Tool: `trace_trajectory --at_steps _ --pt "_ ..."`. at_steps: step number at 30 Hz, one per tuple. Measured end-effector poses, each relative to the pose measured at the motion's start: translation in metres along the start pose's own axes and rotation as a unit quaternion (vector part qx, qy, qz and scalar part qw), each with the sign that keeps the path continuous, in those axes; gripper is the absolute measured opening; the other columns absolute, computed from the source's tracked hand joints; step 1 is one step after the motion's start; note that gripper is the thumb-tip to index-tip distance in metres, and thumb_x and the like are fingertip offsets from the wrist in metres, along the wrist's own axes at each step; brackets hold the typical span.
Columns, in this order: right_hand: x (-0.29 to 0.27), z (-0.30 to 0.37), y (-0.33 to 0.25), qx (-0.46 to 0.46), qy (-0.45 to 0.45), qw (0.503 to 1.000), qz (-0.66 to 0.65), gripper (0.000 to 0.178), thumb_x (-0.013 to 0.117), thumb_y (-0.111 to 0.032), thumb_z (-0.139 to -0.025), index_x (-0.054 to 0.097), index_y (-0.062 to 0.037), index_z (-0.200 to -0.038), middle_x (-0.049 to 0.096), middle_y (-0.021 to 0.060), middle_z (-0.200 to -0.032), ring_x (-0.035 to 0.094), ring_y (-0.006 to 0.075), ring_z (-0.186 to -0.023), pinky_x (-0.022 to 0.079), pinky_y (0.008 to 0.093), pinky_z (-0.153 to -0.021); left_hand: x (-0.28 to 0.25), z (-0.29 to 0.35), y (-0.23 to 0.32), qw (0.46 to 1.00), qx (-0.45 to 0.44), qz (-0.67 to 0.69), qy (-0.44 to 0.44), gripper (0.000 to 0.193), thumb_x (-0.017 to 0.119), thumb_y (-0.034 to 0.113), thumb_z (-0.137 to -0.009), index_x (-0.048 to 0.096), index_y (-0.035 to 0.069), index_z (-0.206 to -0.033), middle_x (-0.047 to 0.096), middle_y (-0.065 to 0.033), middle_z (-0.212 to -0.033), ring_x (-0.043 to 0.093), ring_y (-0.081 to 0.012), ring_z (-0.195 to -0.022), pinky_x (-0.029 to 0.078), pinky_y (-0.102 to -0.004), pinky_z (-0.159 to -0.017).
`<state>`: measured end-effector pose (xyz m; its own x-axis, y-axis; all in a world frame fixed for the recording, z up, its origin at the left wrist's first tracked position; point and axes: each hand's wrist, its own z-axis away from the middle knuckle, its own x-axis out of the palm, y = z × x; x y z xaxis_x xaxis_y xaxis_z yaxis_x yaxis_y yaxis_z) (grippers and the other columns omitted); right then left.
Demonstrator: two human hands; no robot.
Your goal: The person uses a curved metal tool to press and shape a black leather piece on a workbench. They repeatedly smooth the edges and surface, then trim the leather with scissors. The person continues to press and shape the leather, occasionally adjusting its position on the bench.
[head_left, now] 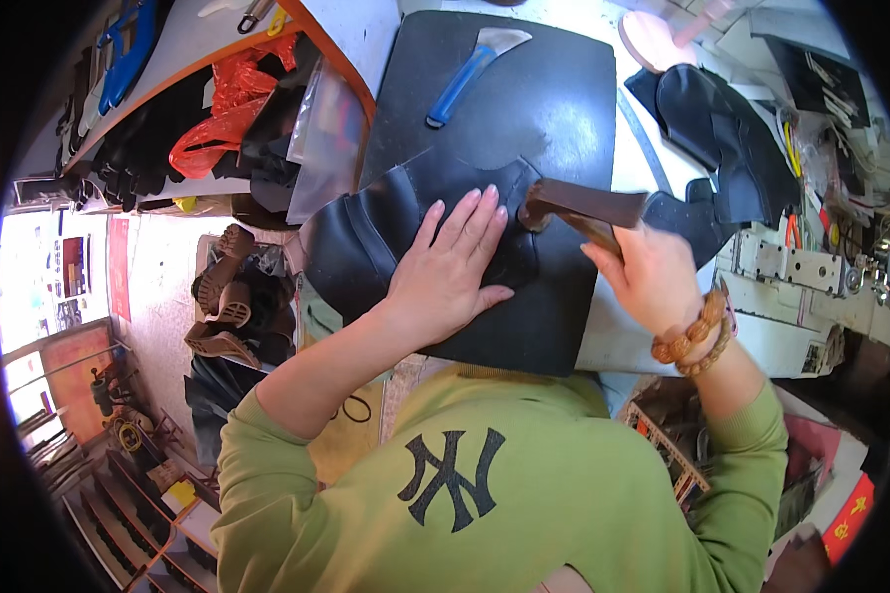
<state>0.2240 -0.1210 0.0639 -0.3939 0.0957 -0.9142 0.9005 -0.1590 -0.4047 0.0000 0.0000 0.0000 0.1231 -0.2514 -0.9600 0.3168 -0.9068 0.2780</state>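
Note:
Black leather pieces [351, 237], stitched together with a visible seam, lie on a dark board [564, 99]. My left hand [445, 262] rests flat on the leather, fingers stretched out and thumb apart. In my right hand [658, 277], the fingers are wrapped round the handle of a hammer [598, 203] with a brown head. The hammer's face is at the leather's right edge, close beside my left fingertips; whether it touches cannot be told. Farther back on the board lies a knife [465, 84] with a blue handle and a curved pale blade.
More black leather pieces [717, 138] lie on the white table to the right, near a metal plate [781, 265]. A shelf at the left holds a red plastic bag [237, 109] and dark material. Brown shoe soles [222, 301] are piled below it. A pink round stand [653, 42] is at the back.

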Motion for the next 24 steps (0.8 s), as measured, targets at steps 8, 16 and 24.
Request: trace_trajectory --at_steps 8,16,24 --pt "0.004 0.004 -0.005 -0.025 0.038 0.999 0.005 0.027 0.068 -0.025 -0.089 0.058 -0.0066 -0.106 0.064 0.0138 -0.072 0.063 0.0353 -0.060 0.050 0.0424 -0.054 0.007 -0.005 0.019 0.998 -0.052 -0.006 0.029 0.090 0.069 0.044 -0.081 0.032 -0.004 -0.146 0.024 -0.0217 -0.156 0.024 -0.0348 -0.144 0.023 -0.0522 -0.114" --pt "0.004 0.020 0.006 -0.060 0.063 0.996 -0.008 0.026 0.067 -0.027 -0.090 0.060 -0.0040 -0.100 0.062 0.0143 -0.068 0.062 0.0349 -0.059 0.049 0.0432 -0.053 0.011 -0.009 0.023 0.995 -0.086 0.006 0.045 0.086 0.069 0.041 -0.083 0.032 -0.002 -0.147 0.023 -0.0208 -0.156 0.022 -0.0340 -0.145 0.021 -0.0516 -0.116" --pt "-0.015 0.023 0.005 -0.021 -0.007 1.000 -0.001 0.024 0.067 -0.024 -0.089 0.054 -0.0038 -0.093 0.062 0.0170 -0.070 0.063 0.0376 -0.063 0.049 0.0441 -0.054 -0.023 -0.011 -0.018 0.998 0.039 -0.007 -0.049 0.073 0.071 0.042 -0.080 0.045 0.018 -0.144 0.026 -0.0120 -0.157 0.027 -0.0328 -0.142 0.022 -0.0563 -0.113"
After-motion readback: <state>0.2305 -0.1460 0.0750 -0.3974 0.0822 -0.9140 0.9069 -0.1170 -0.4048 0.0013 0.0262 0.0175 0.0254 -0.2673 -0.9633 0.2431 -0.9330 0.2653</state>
